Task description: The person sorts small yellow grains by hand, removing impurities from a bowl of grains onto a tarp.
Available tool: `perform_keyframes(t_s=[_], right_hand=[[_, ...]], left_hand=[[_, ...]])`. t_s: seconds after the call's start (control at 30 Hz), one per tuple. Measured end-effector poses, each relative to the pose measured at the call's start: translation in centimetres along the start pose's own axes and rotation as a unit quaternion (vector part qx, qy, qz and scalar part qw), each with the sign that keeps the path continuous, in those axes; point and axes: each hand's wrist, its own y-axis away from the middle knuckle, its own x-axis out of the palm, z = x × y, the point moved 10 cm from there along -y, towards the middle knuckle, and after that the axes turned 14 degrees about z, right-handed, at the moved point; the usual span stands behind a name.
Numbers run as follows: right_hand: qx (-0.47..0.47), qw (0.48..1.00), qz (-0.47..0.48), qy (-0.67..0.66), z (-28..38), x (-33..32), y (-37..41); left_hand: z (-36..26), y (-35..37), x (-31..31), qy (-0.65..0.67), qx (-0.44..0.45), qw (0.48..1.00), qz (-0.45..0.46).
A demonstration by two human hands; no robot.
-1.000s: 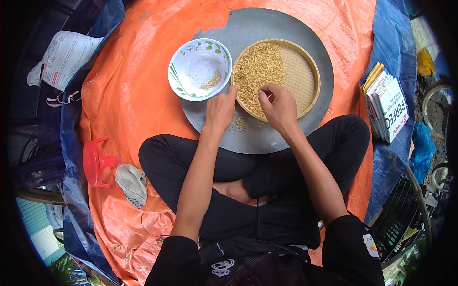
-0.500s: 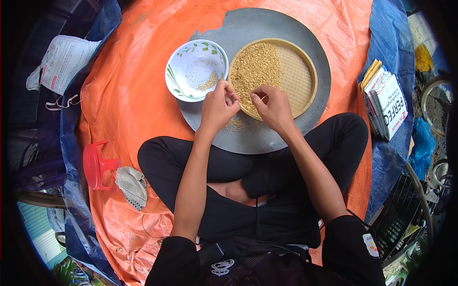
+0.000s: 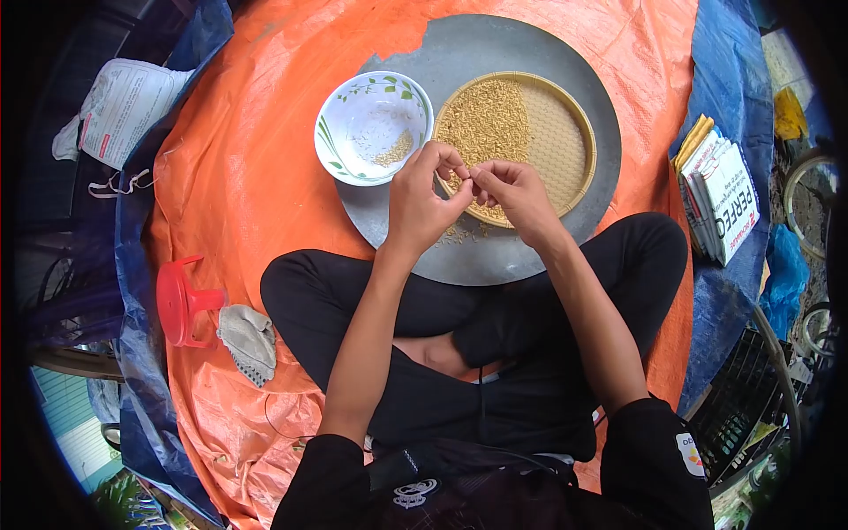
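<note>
My left hand (image 3: 426,196) and my right hand (image 3: 511,194) meet fingertip to fingertip over the front left rim of a round woven tray (image 3: 563,141). Both are closed in a pinch; whatever lies between the fingertips is too small to make out. Golden unhusked grains (image 3: 484,117) cover the left part of the woven tray. Left of it, a white bowl (image 3: 360,115) with green leaf patterns holds a small heap of pale grains (image 3: 395,150). Bowl and woven tray rest on a large grey round tray (image 3: 477,265), where some loose grains lie below my hands.
An orange tarp (image 3: 256,150) lies under everything, edged by blue tarp (image 3: 729,97). At the left are a red plastic stool (image 3: 181,302), a grey cloth (image 3: 249,340) and a white bag (image 3: 128,110). Folded printed sacks (image 3: 720,194) lie at the right. My crossed legs border the grey tray.
My hands have come together; they were apart before, the left near the bowl's edge and the right over the woven tray. The whole view has shifted slightly.
</note>
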Motion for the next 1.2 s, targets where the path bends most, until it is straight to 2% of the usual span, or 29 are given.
perform_keyframes(t_s=[0.17, 0.27, 0.37, 0.47, 0.6, 0.67, 0.9, 1.1, 1.2], right_hand=[[-0.009, 1.0, 0.001, -0.013, -0.1, 0.1, -0.1], [-0.015, 1.0, -0.002, -0.023, -0.1, 0.0, -0.1], [-0.02, 1.0, -0.008, -0.02, 0.1, 0.0, -0.1], [-0.038, 0.999, -0.017, 0.0, 0.6, 0.1, -0.1], [-0.073, 0.996, -0.027, 0.034, 1.3, 0.3, 0.0], [-0.073, 0.995, -0.026, 0.066, 1.2, 0.3, 0.0], [-0.061, 0.983, 0.006, 0.172, 2.0, 1.4, 0.2], [-0.106, 0.938, 0.002, 0.329, 3.7, 2.7, 0.8], [-0.115, 0.931, -0.016, 0.347, 4.0, 2.8, 0.9]], left_hand=[[-1.1, 0.7, 0.2, -0.037, 0.043, 0.997, -0.049], [-1.3, 0.8, 0.5, -0.028, 0.038, 0.998, -0.042], [-0.7, 0.6, 0.2, 0.003, 0.014, 0.999, -0.046], [0.3, 0.4, 0.0, 0.055, -0.058, 0.997, -0.024], [1.0, 0.1, -0.1, 0.107, -0.053, 0.993, -0.008], [1.4, 0.0, -0.2, 0.135, -0.063, 0.989, 0.016], [1.1, 0.0, -1.1, 0.096, -0.06, 0.992, 0.062], [1.2, 0.0, -0.9, 0.082, -0.052, 0.99, 0.099], [1.2, 0.1, -0.8, 0.086, -0.053, 0.989, 0.111]])
